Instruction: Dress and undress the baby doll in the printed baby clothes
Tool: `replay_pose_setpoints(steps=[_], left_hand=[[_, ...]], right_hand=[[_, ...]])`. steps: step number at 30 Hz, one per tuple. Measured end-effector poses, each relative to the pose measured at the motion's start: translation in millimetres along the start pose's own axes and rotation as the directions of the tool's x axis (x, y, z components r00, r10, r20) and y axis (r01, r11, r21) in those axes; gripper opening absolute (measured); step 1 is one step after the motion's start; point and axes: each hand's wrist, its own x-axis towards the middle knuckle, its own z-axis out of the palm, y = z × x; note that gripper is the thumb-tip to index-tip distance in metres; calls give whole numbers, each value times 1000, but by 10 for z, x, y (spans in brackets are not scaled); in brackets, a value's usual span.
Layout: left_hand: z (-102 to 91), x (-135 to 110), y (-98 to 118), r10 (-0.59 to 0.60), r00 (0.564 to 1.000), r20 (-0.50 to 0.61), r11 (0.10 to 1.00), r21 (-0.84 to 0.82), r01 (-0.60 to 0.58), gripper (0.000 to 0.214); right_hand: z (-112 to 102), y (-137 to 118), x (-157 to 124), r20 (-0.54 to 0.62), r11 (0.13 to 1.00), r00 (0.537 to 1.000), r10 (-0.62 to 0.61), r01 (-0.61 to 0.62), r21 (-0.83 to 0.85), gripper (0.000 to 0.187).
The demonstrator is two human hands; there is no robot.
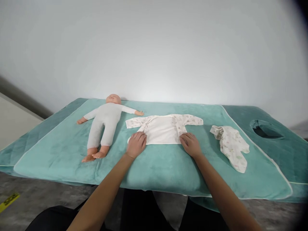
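Note:
A small white printed baby top (163,127) lies spread open on the teal blanket (154,166), sleeves out to both sides. My left hand (136,144) rests on its lower left corner, fingers curled down onto the cloth. My right hand (191,144) lies on its lower right corner, fingers bent and pressed to the fabric. A baby doll (104,123) in a grey suit lies on its back to the left of the top, arms spread. To the right lies a crumpled pair of printed baby trousers (232,146).
The blanket covers a teal padded table (276,118) with a face hole (266,130) at the right end. A plain white wall stands behind. Grey floor with a yellow tape strip (9,201) shows at lower left.

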Motion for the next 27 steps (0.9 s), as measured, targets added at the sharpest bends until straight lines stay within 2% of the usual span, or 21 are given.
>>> replay_pose_setpoints(steps=[2,4,6,8,11,13,15,18,20,24,27], left_hand=[[105,221,153,-6,999,53,999,-31,7,35],[184,514,319,-26,987,162,999,-23,30,34],[240,830,441,-86,972,219,996,9,86,30],[296,1115,485,-138,966,218,990,21,136,27],[434,1407,424,-184,962,202,983,11,185,28],[565,1498,343,-190,964,188,981,-2,194,30],[697,1529,255,-169,976,138,985,-23,174,32],[835,1530,133,-129,990,60,988,-82,134,37],[865,1536,70,-112,992,64,985,-128,119,40],[819,1559,23,-89,993,74,981,-163,100,41],[777,1560,42,-94,993,68,984,-143,103,42]], right_hand=[[10,10,25,-5,992,996,94,-93,89,29],[-15,-19,76,1,978,985,172,-171,120,30],[-68,-93,162,52,976,975,215,-217,29,30],[-112,-195,281,120,968,964,238,-226,-106,29],[-45,-341,507,203,966,959,198,-156,-207,27],[136,-389,668,253,976,955,157,-111,-187,31],[400,-370,818,284,979,945,163,-120,-162,37],[795,-240,995,204,955,946,253,-210,-211,48],[961,-141,1086,133,926,944,302,-256,-279,54],[1021,-38,1239,112,885,923,368,-311,-347,56],[974,-8,1316,57,902,933,354,-325,-286,52]])
